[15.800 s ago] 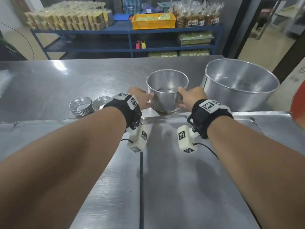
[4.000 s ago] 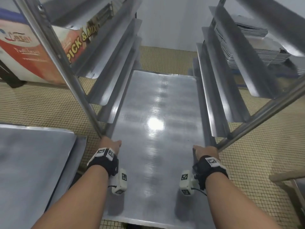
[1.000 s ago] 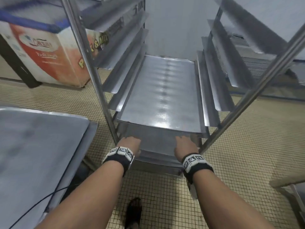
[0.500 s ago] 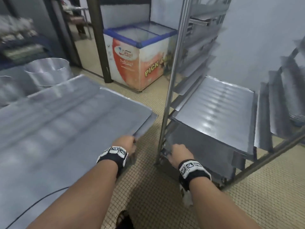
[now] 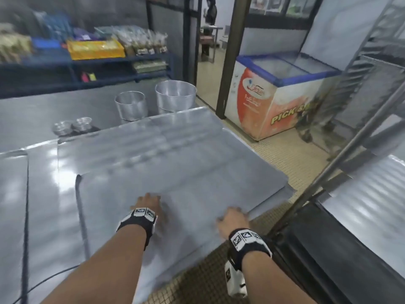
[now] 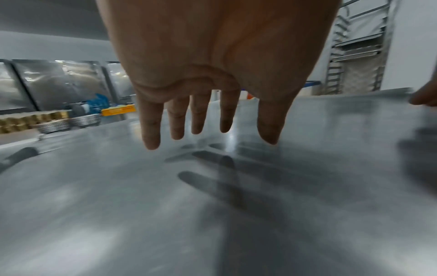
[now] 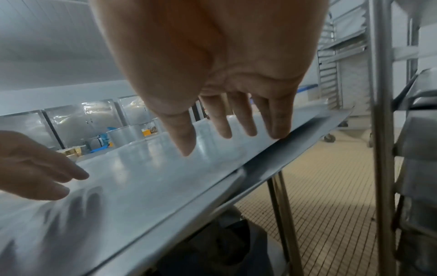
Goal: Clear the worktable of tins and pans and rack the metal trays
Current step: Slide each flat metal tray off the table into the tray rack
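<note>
A large flat metal tray lies on the steel worktable, its right corner jutting past the table edge. My left hand hovers just above the tray with straight, spread fingers, casting a shadow on the tray. By the near right edge, my right hand is held flat over the tray, fingers straight and holding nothing. A medium tin, a large round pan and stacks of small tins stand at the far end.
The tray rack stands close on the right with a tray lying in it. A chest freezer sits beyond, blue shelving with packed goods behind the table, and a person in the doorway. Tiled floor lies between table and rack.
The view has swung left from the rack to the worktable. My right hand left the rack and my left moved off the tray's corner; both now hover over the tray.
</note>
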Demonstrator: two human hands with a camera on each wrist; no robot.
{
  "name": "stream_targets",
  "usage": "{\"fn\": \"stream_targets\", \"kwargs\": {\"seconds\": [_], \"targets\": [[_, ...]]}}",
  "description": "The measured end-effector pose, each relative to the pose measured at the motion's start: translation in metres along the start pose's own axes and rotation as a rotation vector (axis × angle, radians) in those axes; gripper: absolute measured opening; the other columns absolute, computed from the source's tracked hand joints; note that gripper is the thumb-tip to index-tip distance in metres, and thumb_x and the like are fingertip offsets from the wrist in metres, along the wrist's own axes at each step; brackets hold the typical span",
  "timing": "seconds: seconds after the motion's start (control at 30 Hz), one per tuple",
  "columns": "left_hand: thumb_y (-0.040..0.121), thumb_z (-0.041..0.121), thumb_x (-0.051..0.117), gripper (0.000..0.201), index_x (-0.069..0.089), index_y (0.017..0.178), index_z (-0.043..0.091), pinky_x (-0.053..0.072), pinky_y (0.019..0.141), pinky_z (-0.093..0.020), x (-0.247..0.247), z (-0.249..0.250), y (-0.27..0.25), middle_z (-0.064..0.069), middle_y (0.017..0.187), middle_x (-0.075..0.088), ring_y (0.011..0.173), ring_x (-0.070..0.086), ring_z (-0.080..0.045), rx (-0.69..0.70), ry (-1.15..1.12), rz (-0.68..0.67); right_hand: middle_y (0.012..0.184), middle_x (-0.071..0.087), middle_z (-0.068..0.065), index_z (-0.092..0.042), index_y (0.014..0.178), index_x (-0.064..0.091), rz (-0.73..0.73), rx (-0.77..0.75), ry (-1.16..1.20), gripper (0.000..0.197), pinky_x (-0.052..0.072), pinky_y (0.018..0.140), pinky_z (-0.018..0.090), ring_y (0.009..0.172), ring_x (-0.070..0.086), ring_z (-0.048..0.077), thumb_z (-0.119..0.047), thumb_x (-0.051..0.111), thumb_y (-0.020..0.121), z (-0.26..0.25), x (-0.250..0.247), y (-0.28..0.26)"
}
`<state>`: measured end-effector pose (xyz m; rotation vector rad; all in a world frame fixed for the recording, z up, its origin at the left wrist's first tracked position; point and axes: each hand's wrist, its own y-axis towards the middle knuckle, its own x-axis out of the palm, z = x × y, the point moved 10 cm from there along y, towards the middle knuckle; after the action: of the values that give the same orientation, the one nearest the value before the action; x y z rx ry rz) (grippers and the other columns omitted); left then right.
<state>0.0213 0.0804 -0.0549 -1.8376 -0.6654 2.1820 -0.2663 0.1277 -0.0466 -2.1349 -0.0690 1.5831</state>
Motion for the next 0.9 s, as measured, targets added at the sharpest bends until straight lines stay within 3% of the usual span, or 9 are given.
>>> {"fn": "stream_targets", "kwargs": {"seconds": [0.07,0.13,0.27,0.4,0.7,0.9], "targets": [[0.082,0.053,0.062,0.070,0.037,0.145,0.040,0.035,0.110,-0.056,-0.002,-0.033,0.001,-0.001,0.152,0.030,0.144,0.025,-0.029,-0.040,-0.018,-0.014,0.147,0.037,0.018,-0.017,0.135,0.049,-0.072,0.160,0.013,0.060,0.014,0.116,0.058,0.141,0.030,0.042,-0.050,0.049,0.084,-0.003,0.017,0.005],[0.074,0.062,0.061,0.074,0.033,0.141,0.050,0.032,0.104,-0.061,-0.004,-0.063,0.001,0.002,0.151,0.027,0.143,0.019,-0.027,-0.070,-0.034,0.002,0.155,0.021,0.021,-0.020,0.144,0.039,-0.098,0.266,0.055,0.074,0.001,0.116,0.062,0.146,0.011,0.049,-0.057,0.050,0.081,-0.008,0.028,0.009],[0.064,0.078,0.059,0.092,0.016,0.144,0.058,0.028,0.102,-0.068,0.007,-0.098,-0.001,0.008,0.158,0.006,0.149,0.001,-0.027,-0.065,-0.103,0.006,0.160,0.006,0.026,-0.017,0.154,0.027,-0.094,0.383,0.081,0.096,0.003,0.120,0.058,0.146,0.006,0.052,-0.064,0.057,0.076,-0.019,0.030,0.014],[0.071,0.081,0.058,0.097,0.005,0.149,0.057,0.019,0.108,-0.073,0.012,-0.106,0.001,0.010,0.163,-0.012,0.152,-0.012,-0.027,-0.070,-0.150,-0.018,0.161,0.002,0.025,-0.015,0.155,0.024,-0.094,0.435,0.056,0.111,0.002,0.121,0.055,0.146,0.008,0.053,-0.061,0.070,0.065,-0.030,0.027,0.024],[0.076,0.079,0.054,0.093,0.003,0.150,0.054,0.018,0.110,-0.071,0.012,-0.105,-0.001,0.008,0.164,-0.016,0.152,-0.013,-0.029,-0.219,-0.222,-0.009,0.162,0.006,0.019,-0.017,0.153,0.027,-0.070,0.325,0.030,0.115,0.016,0.120,0.055,0.146,0.006,0.053,-0.055,0.079,0.059,-0.056,0.012,0.078],[0.075,0.079,0.054,0.093,0.004,0.149,0.054,0.019,0.110,-0.070,0.018,-0.099,-0.006,0.008,0.164,-0.014,0.152,-0.012,-0.029,-0.343,-0.267,0.026,0.164,0.003,0.019,-0.016,0.157,0.020,-0.078,0.165,-0.020,0.116,0.014,0.121,0.054,0.146,0.005,0.053,-0.061,0.076,0.065,-0.075,-0.002,0.115]]}}
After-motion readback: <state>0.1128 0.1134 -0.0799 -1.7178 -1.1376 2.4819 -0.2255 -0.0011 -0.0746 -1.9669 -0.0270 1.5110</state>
